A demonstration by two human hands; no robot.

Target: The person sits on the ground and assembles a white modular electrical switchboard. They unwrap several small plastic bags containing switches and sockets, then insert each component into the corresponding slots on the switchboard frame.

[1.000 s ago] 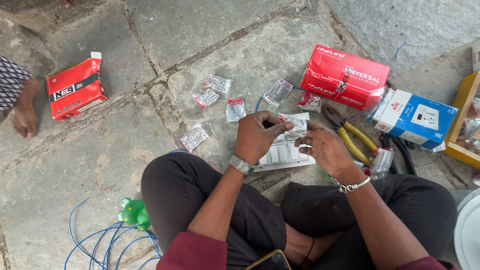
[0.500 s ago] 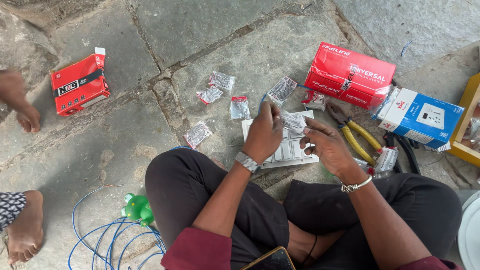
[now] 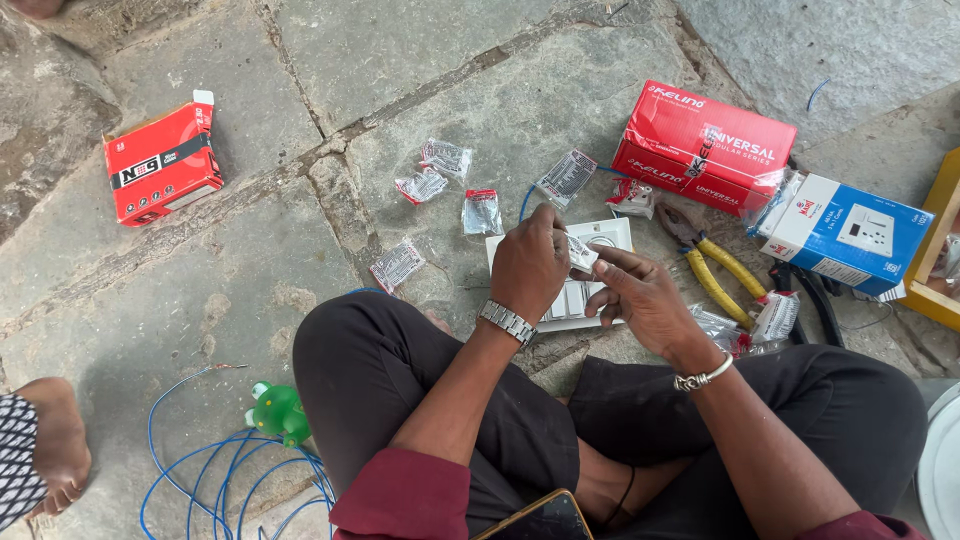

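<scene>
Hands meet over the white switch plate [image 3: 560, 300] on the floor: left hand [image 3: 530, 265] and right hand [image 3: 640, 300] both pinch a small white switch [image 3: 582, 252]. It looks like fitting it in; next needs careful alignment. Counted: five loose packets, two red boxes, one blue box [image 3: 850, 232], one pliers [image 3: 712, 268].
</scene>
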